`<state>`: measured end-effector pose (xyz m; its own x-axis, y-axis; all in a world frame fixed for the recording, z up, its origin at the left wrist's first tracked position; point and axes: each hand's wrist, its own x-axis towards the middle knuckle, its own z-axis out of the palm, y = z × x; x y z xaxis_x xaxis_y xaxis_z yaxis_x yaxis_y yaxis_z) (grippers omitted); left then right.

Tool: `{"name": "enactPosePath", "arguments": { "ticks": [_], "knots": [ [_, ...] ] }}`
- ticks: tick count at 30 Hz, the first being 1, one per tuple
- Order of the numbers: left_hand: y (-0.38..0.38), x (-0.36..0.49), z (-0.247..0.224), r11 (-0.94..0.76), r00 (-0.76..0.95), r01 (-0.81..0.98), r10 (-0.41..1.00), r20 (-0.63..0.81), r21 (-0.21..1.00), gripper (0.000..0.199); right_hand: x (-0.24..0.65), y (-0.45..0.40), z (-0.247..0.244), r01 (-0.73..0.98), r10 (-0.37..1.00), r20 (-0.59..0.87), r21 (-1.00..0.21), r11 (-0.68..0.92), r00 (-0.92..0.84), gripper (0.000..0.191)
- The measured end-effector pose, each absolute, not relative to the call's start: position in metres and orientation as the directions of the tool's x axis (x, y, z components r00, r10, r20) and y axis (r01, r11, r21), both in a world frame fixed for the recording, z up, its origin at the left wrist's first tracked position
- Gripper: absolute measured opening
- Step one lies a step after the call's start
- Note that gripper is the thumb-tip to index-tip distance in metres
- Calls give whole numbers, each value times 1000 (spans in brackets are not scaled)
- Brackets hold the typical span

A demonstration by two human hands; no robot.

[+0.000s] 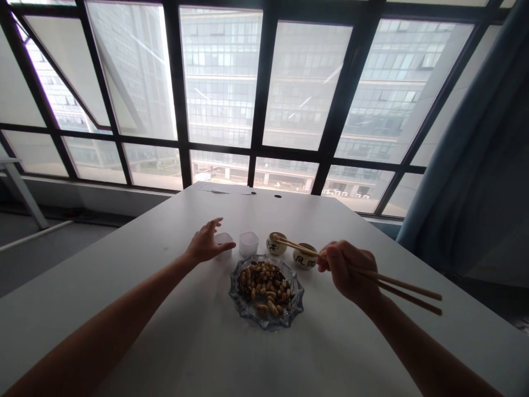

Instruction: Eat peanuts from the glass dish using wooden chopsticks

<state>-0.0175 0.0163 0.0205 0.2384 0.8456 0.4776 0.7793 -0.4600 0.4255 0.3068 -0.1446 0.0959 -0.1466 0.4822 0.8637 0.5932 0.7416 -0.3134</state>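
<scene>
My left hand (206,242) has its fingers apart around the left side of a small translucent cup (224,240); whether it touches the cup is hard to tell. A second translucent cup (248,243) stands just to the right. My right hand (349,267) is closed on a pair of wooden chopsticks (399,285). Their tips are together over the opening of a small cream cup with dark characters (276,247). A similar cream cup (305,259) sits beneath the chopsticks, nearer my right hand. In front of the cups, a scalloped glass bowl (268,324) holds peanuts and dark seeds (264,281).
Everything stands on a white table (185,342). Papers (223,188) and two dark round holes are at its far edge. Large framed windows rise behind it, a blue curtain (463,143) hangs at the right, and a white metal frame (25,193) stands at the left.
</scene>
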Motion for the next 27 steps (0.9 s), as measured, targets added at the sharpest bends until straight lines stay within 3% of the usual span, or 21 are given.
{"name": "enactPosePath", "arguments": {
  "ticks": [2, 5, 11, 13, 18, 21, 24, 27],
  "knots": [
    [15, -4, 36, -523, 327, 790, 801, 501, 321, 81, 308, -143, 96, 581, 515, 852, -372, 724, -96, 36],
    [16, 24, 52, -585, 479, 783, 784, 394, 212, 73, 309, -142, 96, 572, 536, 842, -410, 710, -62, 39],
    [24, 59, 58, -582, 548, 788, 812, 201, 203, 73, 311, -142, 100, 551, 541, 840, -431, 715, -45, 42],
    [24, 59, 58, -646, 599, 740, 760, 250, 190, 73, 312, -143, 100, 544, 545, 838, -439, 714, -39, 42],
    [22, 54, 54, -802, 730, 597, 551, 403, 15, 70, 314, -143, 103, 557, 528, 849, -431, 710, -18, 43],
    [26, 51, 55, -748, 680, 657, 640, 358, 91, 71, 313, -144, 107, 553, 516, 856, -426, 716, -9, 44],
    [34, 53, 61, -596, 572, 775, 803, 166, 210, 79, 314, -145, 109, 557, 524, 851, -438, 706, 4, 45],
    [43, 66, 69, -553, 554, 800, 830, 66, 233, 88, 320, -143, 109, 551, 534, 844, -463, 694, 37, 45]
  ]
}}
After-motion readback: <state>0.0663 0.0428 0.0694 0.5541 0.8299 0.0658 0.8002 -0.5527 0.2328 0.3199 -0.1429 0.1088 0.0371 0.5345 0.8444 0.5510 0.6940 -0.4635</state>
